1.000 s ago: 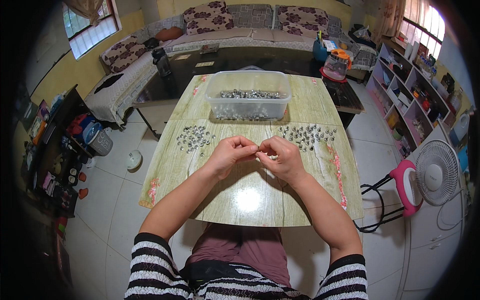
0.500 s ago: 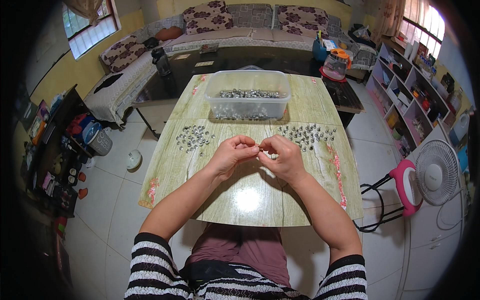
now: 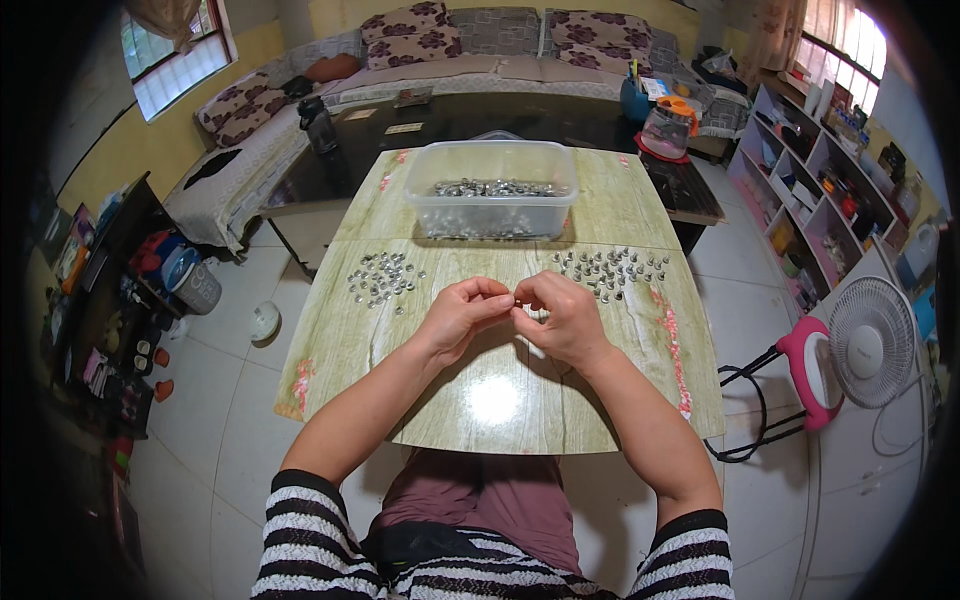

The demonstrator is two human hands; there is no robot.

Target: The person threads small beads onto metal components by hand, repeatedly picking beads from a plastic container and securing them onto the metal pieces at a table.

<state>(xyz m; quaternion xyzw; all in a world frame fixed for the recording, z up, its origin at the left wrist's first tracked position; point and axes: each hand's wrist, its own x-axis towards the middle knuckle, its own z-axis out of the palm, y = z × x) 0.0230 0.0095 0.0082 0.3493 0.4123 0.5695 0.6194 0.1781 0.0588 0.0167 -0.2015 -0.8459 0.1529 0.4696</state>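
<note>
My left hand [image 3: 468, 312] and my right hand [image 3: 560, 314] meet above the middle of the table [image 3: 440, 415], fingertips pinched together. Whatever small piece lies between them is mostly covered by the fingers. To the left of my hands is a loose cluster of small round, shiny, clear-and-silver pieces [image 3: 380, 277]. On the right, past my right hand, lie several small dark metal pieces with stems [image 3: 615, 268]. Beyond both clusters stands a clear plastic tub [image 3: 490, 222] holding a heap of small metallic pieces [image 3: 500, 188].
A dark glossy table [image 3: 390, 140] adjoins the far side, bearing a dark bottle [image 3: 318, 125] and a jug with an orange lid [image 3: 668, 128]. At the right are a white fan [image 3: 870, 342] on a pink stool [image 3: 808, 375] and a shelf unit [image 3: 790, 165].
The whole view has shifted very slightly. My hands stay joined at the same spot, with only small finger movement; the clusters and tub look unchanged.
</note>
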